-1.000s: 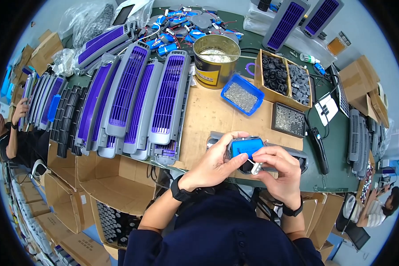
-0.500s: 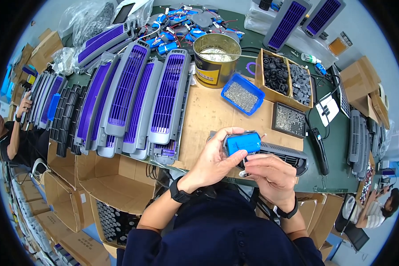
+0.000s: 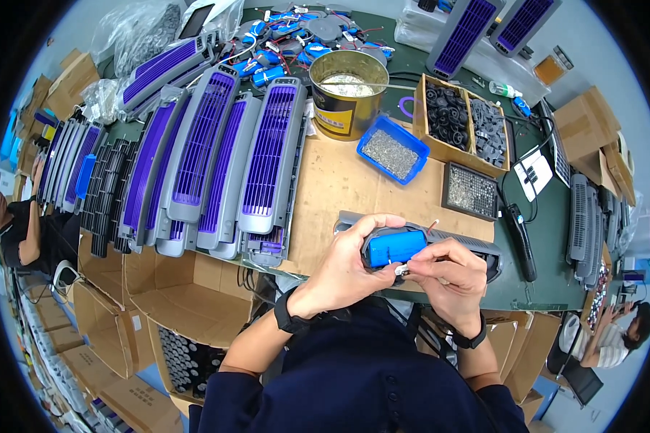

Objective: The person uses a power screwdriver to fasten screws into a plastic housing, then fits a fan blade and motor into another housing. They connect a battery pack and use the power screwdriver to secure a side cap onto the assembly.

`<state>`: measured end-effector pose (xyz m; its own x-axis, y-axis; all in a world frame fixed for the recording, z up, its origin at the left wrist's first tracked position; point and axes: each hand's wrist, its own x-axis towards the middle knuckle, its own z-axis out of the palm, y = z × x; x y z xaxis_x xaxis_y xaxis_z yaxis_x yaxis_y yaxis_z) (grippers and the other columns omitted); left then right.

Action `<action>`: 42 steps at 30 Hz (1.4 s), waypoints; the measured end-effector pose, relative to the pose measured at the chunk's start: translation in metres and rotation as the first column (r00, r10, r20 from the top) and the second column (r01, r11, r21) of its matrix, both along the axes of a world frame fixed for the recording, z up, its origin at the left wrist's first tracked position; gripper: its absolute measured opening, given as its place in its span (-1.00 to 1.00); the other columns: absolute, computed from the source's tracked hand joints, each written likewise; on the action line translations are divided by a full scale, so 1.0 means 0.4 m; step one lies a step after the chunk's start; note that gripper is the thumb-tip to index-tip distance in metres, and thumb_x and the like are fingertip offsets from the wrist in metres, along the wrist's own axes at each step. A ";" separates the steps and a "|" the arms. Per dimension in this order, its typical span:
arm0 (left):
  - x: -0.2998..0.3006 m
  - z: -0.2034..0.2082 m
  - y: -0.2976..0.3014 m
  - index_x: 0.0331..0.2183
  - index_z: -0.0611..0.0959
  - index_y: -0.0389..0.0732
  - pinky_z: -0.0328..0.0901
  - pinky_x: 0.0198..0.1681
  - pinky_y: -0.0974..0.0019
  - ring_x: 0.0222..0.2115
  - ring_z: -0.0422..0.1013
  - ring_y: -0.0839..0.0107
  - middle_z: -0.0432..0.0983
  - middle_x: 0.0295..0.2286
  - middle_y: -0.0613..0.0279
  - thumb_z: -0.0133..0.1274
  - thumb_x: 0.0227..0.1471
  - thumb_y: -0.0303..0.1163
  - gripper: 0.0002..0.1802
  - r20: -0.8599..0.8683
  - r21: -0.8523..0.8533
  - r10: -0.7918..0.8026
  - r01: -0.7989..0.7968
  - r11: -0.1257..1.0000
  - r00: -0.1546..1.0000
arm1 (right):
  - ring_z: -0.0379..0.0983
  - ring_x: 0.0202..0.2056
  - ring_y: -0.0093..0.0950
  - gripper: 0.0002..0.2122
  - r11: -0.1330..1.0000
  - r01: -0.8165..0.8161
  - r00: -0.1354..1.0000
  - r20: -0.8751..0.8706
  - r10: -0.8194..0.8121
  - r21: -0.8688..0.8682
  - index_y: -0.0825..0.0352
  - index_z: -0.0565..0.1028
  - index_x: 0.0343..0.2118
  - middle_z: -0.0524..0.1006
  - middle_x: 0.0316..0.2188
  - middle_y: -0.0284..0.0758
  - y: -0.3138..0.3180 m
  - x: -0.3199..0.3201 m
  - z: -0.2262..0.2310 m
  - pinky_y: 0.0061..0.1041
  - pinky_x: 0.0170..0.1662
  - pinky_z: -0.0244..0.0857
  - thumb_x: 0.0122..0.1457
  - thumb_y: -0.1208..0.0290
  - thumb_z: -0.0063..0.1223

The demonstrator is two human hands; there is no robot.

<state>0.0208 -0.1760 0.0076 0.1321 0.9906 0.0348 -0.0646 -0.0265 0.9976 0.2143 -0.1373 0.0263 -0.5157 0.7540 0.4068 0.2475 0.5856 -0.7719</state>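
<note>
My left hand (image 3: 345,265) is closed around a blue battery pack (image 3: 397,247) that sits on a dark grey base. The fingers wrap its far left side and the thumb lies along its near edge. Against that thumb, my right hand (image 3: 451,278) pinches a small white connector (image 3: 401,269) at the near side of the pack. A short red wire (image 3: 432,226) sticks up at the pack's right end. Beneath both hands lies a long grey slatted housing (image 3: 477,249), partly hidden by them.
Grey-and-purple slatted housings (image 3: 271,159) stand stacked at left. Beyond the cardboard sheet (image 3: 325,216) are a metal can (image 3: 332,123), a blue tray of small metal parts (image 3: 366,155), boxed black parts (image 3: 444,115), a screw tray (image 3: 451,202) and a black handheld tool (image 3: 521,245).
The battery pack has tilted in my left hand, its right end higher. My right hand has shifted, and the white connector has moved up against the pack's near edge.
</note>
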 end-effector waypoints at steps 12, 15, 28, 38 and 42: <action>0.005 -0.017 -0.004 0.18 0.23 -0.31 0.26 0.04 0.37 -0.07 0.36 0.45 0.41 -0.03 0.10 -0.08 0.23 -0.44 -0.47 0.236 0.000 -0.040 0.041 0.999 0.971 | 0.33 -0.52 -0.55 -0.71 0.999 0.040 0.996 0.073 -0.042 0.031 0.23 0.68 -0.44 0.46 -0.51 -0.41 0.010 -0.014 0.015 -0.60 -0.47 0.22 -0.32 0.69 0.38; 0.006 -0.011 -0.004 0.18 0.24 -0.32 0.28 0.02 0.37 -0.08 0.37 0.45 0.43 -0.06 0.08 -0.02 0.19 -0.45 -0.44 0.176 0.004 -0.019 0.018 1.000 0.984 | 0.34 -0.51 -0.51 -0.74 0.999 0.050 0.994 0.098 -0.051 0.012 0.24 0.66 -0.50 0.46 -0.51 -0.41 0.017 -0.018 0.017 -0.54 -0.46 0.24 -0.34 0.67 0.39; -0.065 0.036 -0.024 0.12 0.26 -0.33 0.39 -0.05 0.39 -0.09 0.42 0.43 0.41 -0.06 0.11 0.19 -0.07 -0.64 -0.28 0.304 -0.048 0.192 -0.186 0.981 0.933 | 0.46 -0.40 -0.31 -0.52 0.881 -0.177 0.925 0.232 0.301 -0.439 0.49 0.30 0.06 0.53 -0.42 -0.15 0.069 -0.070 0.084 -0.42 -0.37 0.28 0.11 0.43 0.15; -0.161 0.015 -0.101 0.15 0.25 -0.27 0.39 -0.34 0.09 -0.35 0.49 0.04 0.49 -0.37 -0.04 0.13 -0.09 -0.55 -0.25 -0.752 0.472 0.451 -0.085 0.878 0.481 | 0.24 -0.67 -0.66 -0.68 0.852 -0.372 0.804 0.330 0.494 -0.370 0.43 0.50 -0.47 0.37 -0.74 -0.46 0.068 -0.260 0.149 -0.57 -0.59 0.14 0.30 0.28 -0.11; -0.227 -0.002 -0.142 0.11 0.31 -0.31 0.43 -0.29 0.27 -0.33 0.54 0.16 0.54 -0.24 -0.07 0.20 -0.11 -0.53 -0.29 -0.512 0.668 0.801 -0.443 0.598 0.309 | 0.40 -0.49 -0.55 -0.73 0.807 -0.506 0.857 -0.074 0.509 -0.304 0.46 0.51 -0.43 0.50 -0.51 -0.31 0.022 -0.311 0.096 -0.58 -0.42 0.26 0.25 0.30 0.00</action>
